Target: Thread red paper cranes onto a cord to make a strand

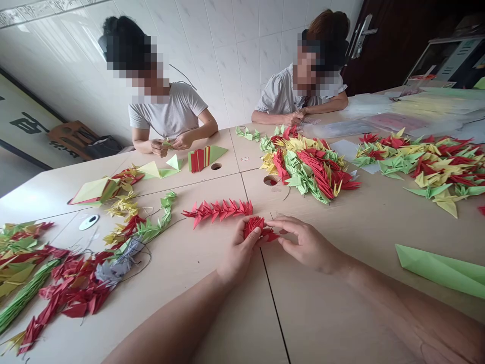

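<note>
A bunch of red folded paper cranes (254,225) is gripped in my left hand (239,247), thumb across its near side. My right hand (308,242) is at the right end of the same bunch, with the index finger and thumb around a red crane tip. Just behind my left hand, a strung row of red paper cranes (217,211) lies on the table. My fingers partly hide the bunch.
A large pile of red, green and yellow cranes (308,164) lies ahead, another pile (428,162) to the right. Mixed strings of cranes (81,283) lie left. A folded green paper (441,268) is near my right forearm. Two people sit opposite, one holding green paper (167,144).
</note>
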